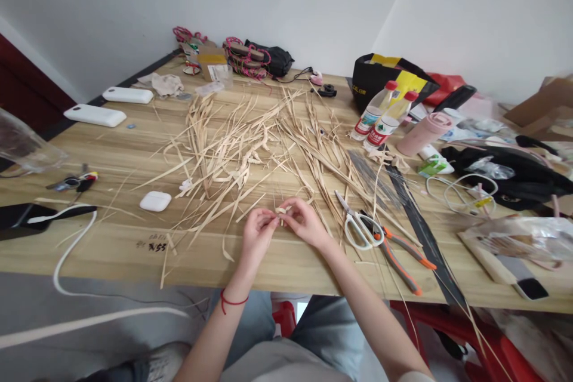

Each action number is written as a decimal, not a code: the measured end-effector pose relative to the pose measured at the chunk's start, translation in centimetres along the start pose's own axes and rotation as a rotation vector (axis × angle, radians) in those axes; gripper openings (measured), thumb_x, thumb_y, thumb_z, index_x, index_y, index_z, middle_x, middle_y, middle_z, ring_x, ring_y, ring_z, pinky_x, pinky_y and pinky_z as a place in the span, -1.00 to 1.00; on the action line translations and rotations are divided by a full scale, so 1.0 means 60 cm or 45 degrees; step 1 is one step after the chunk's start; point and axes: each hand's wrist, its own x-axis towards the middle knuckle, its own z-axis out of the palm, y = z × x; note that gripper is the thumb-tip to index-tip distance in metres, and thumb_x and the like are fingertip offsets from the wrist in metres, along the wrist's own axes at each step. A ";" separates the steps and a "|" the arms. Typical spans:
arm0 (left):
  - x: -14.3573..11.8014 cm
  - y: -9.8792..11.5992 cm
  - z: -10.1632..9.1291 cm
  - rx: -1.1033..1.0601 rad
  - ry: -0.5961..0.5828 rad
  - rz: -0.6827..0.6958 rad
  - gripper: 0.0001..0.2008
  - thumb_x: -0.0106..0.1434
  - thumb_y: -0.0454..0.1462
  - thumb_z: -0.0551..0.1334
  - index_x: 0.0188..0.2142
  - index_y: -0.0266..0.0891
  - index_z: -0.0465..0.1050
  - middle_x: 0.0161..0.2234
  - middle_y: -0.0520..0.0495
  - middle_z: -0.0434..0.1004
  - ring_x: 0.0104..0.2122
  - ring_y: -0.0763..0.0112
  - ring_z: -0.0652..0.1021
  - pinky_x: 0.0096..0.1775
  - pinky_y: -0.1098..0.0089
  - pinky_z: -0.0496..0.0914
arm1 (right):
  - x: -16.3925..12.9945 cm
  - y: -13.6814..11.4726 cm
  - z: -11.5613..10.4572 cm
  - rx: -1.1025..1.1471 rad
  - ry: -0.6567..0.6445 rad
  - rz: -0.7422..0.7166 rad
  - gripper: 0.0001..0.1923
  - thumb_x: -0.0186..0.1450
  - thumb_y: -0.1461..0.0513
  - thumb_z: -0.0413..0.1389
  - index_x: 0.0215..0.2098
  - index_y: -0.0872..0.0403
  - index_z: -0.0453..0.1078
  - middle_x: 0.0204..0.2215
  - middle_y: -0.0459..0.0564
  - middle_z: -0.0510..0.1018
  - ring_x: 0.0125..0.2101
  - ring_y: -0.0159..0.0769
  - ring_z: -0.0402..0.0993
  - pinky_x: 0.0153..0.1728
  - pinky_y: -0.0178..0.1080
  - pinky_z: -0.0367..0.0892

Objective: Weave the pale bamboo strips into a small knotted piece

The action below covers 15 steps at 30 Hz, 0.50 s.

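My left hand and my right hand meet just above the near part of the table. Both pinch a small pale piece of woven straw, largely hidden behind the fingertips. Thin strands rise from it. Beyond the hands lies a wide heap of dry straw strips. A braided straw piece rests on the heap. To the right of my right hand are white-handled scissors and, partly beneath them, pliers with orange and grey handles.
A white earbud case and two white devices lie left. Right stand two red-capped bottles, a pink tumbler and a black bag. A white cable hangs over the table's front edge.
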 end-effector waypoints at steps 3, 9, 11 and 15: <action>0.000 0.004 -0.001 -0.026 -0.024 -0.050 -0.69 -0.05 -0.31 0.35 -0.31 -0.26 0.30 -0.38 -0.06 0.52 -0.30 0.37 0.56 -0.13 0.30 0.42 | 0.002 0.001 -0.004 -0.112 0.046 -0.040 -0.81 0.21 0.16 0.12 -0.23 0.03 0.30 -0.29 0.00 0.46 -0.41 -0.33 0.41 -0.38 -0.25 0.36; -0.001 0.004 -0.001 -0.028 0.012 -0.013 -0.67 -0.05 -0.33 0.35 -0.29 -0.26 0.29 -0.35 -0.06 0.51 -0.29 0.38 0.56 -0.10 0.26 0.41 | 0.004 0.005 -0.004 -0.114 0.081 -0.058 -0.81 0.21 0.15 0.12 -0.25 0.04 0.31 -0.31 -0.01 0.45 -0.35 -0.30 0.39 -0.30 -0.23 0.35; -0.001 0.002 -0.002 -0.024 0.056 0.012 -0.68 -0.04 -0.33 0.35 -0.30 -0.26 0.29 -0.32 -0.04 0.48 -0.30 0.39 0.56 -0.11 0.28 0.42 | 0.003 0.006 -0.002 -0.114 0.085 -0.036 -0.80 0.20 0.13 0.13 -0.26 0.05 0.31 -0.34 -0.02 0.44 -0.35 -0.30 0.39 -0.32 -0.24 0.35; -0.002 0.004 -0.004 -0.015 0.131 0.062 -0.73 -0.03 -0.31 0.33 -0.35 -0.25 0.28 -0.33 -0.01 0.44 -0.31 0.37 0.57 -0.12 0.24 0.44 | 0.003 0.007 0.004 0.044 0.016 0.073 -0.74 0.17 0.10 0.16 -0.26 0.04 0.27 -0.36 -0.05 0.42 -0.52 -0.39 0.38 -0.51 -0.30 0.34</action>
